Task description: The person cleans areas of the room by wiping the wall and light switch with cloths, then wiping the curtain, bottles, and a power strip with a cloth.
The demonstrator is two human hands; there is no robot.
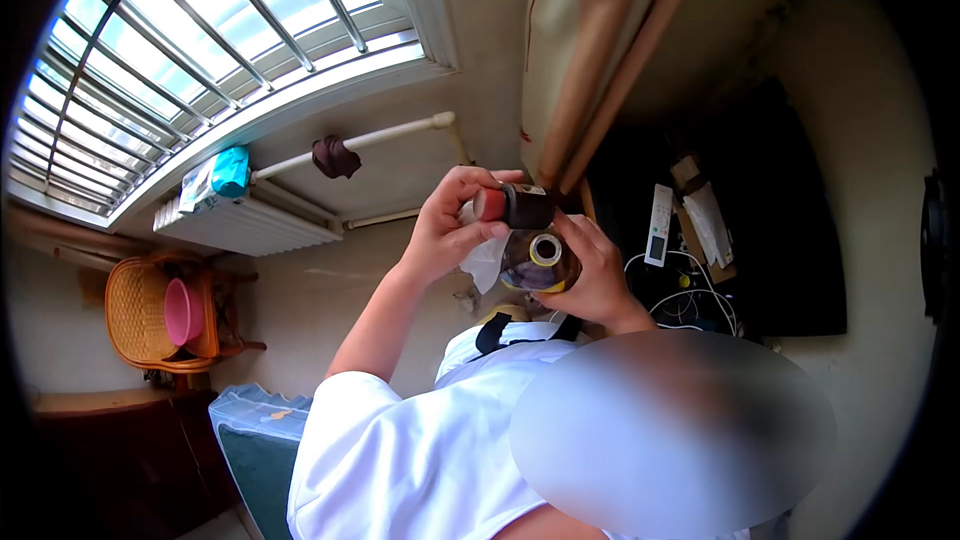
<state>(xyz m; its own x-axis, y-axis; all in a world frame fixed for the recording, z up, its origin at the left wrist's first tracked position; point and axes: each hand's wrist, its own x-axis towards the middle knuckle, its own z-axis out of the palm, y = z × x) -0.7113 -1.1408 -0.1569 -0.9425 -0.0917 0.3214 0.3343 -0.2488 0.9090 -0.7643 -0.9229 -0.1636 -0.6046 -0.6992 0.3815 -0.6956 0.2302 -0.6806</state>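
Note:
My left hand [447, 225] is closed around a small dark bottle [528, 206] with a red cap [489, 204], held sideways. A crumpled white tissue or piece of plastic [484, 256] hangs just below its fingers. Beside it, my right hand [598, 278] wraps round a larger, see-through bottle [519, 267] with yellow on its lower edge. The pale ring of this bottle's mouth [546, 249] faces the camera, with a dark centre. The small bottle is above the larger one in the view; whether they touch is unclear.
A dark surface [790, 240] at right bears a white remote [658, 225], packets and cables. A curtain [585, 60] hangs near it. At left are a barred window, a radiator [245, 232] with a blue packet, and a wicker chair [135, 315] holding a pink basin [183, 311].

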